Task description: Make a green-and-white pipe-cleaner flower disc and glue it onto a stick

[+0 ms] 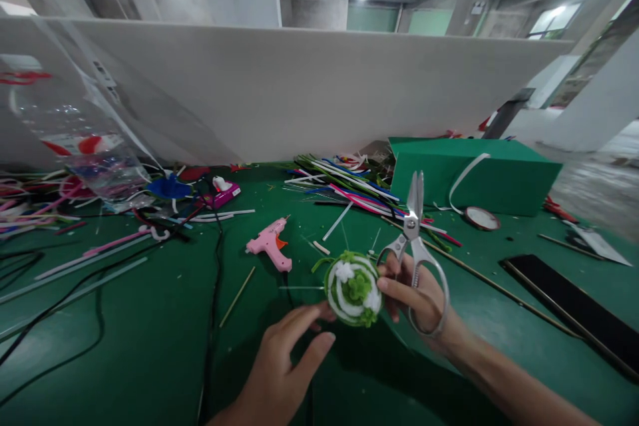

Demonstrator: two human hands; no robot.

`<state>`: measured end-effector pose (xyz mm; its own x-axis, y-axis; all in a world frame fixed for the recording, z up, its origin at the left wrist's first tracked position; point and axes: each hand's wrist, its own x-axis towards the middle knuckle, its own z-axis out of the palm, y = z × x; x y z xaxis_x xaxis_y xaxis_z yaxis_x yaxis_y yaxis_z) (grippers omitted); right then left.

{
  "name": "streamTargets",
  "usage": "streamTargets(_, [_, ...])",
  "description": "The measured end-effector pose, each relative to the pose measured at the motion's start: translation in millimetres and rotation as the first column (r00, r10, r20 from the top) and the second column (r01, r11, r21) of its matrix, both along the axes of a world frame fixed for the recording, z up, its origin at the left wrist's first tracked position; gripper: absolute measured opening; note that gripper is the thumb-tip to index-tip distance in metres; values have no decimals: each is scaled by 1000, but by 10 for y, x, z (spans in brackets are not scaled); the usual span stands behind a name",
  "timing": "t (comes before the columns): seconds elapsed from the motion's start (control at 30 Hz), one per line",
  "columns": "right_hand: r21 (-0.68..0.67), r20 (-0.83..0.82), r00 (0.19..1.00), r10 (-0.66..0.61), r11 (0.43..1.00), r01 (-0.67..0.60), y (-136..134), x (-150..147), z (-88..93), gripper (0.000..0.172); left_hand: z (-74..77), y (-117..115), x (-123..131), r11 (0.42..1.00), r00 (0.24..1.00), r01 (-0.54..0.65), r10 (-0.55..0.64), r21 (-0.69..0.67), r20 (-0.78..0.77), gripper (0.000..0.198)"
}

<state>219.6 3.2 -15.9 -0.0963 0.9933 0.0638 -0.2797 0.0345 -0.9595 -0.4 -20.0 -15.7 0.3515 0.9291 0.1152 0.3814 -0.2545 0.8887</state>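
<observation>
A round green and white pipe-cleaner coil (353, 287) sits between my two hands above the green table (150, 346). My left hand (284, 363) reaches up from below, fingers spread, with its thumb and forefinger tip at the coil's lower left edge. My right hand (417, 299) pinches the coil's right side with its fingertips and also holds silver scissors (415, 233) by the handles, blades shut and pointing up.
A pink glue gun (270, 245) lies just left of the coil, its black cord (212, 306) running toward me. Several coloured pipe cleaners (344, 183) are piled behind. A green box (474, 173), a tape roll (482, 217) and a black strip (574, 309) are at right.
</observation>
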Motion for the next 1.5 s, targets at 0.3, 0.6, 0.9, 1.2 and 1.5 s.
streamTargets(0.3, [-25,163,986,23,999,-19,-115,-149,8,30,85,57,96,887,963,42,87,-460,256,24])
streamTargets(0.6, [8,169,985,44,999,-46,-160,-138,-1,29,109,25,109,831,919,74,158,-552,362,21])
streamTargets(0.9, [-36,238,963,123,992,-118,16,176,151,22,92,65,68,835,834,42,273,-549,479,14])
streamTargets(1.2, [-2,301,926,229,971,-239,98,355,150,45,94,36,87,813,800,165,221,-558,558,27])
streamTargets(1.5, [22,419,848,326,930,-368,105,559,197,50,118,38,68,836,750,118,279,-536,600,20])
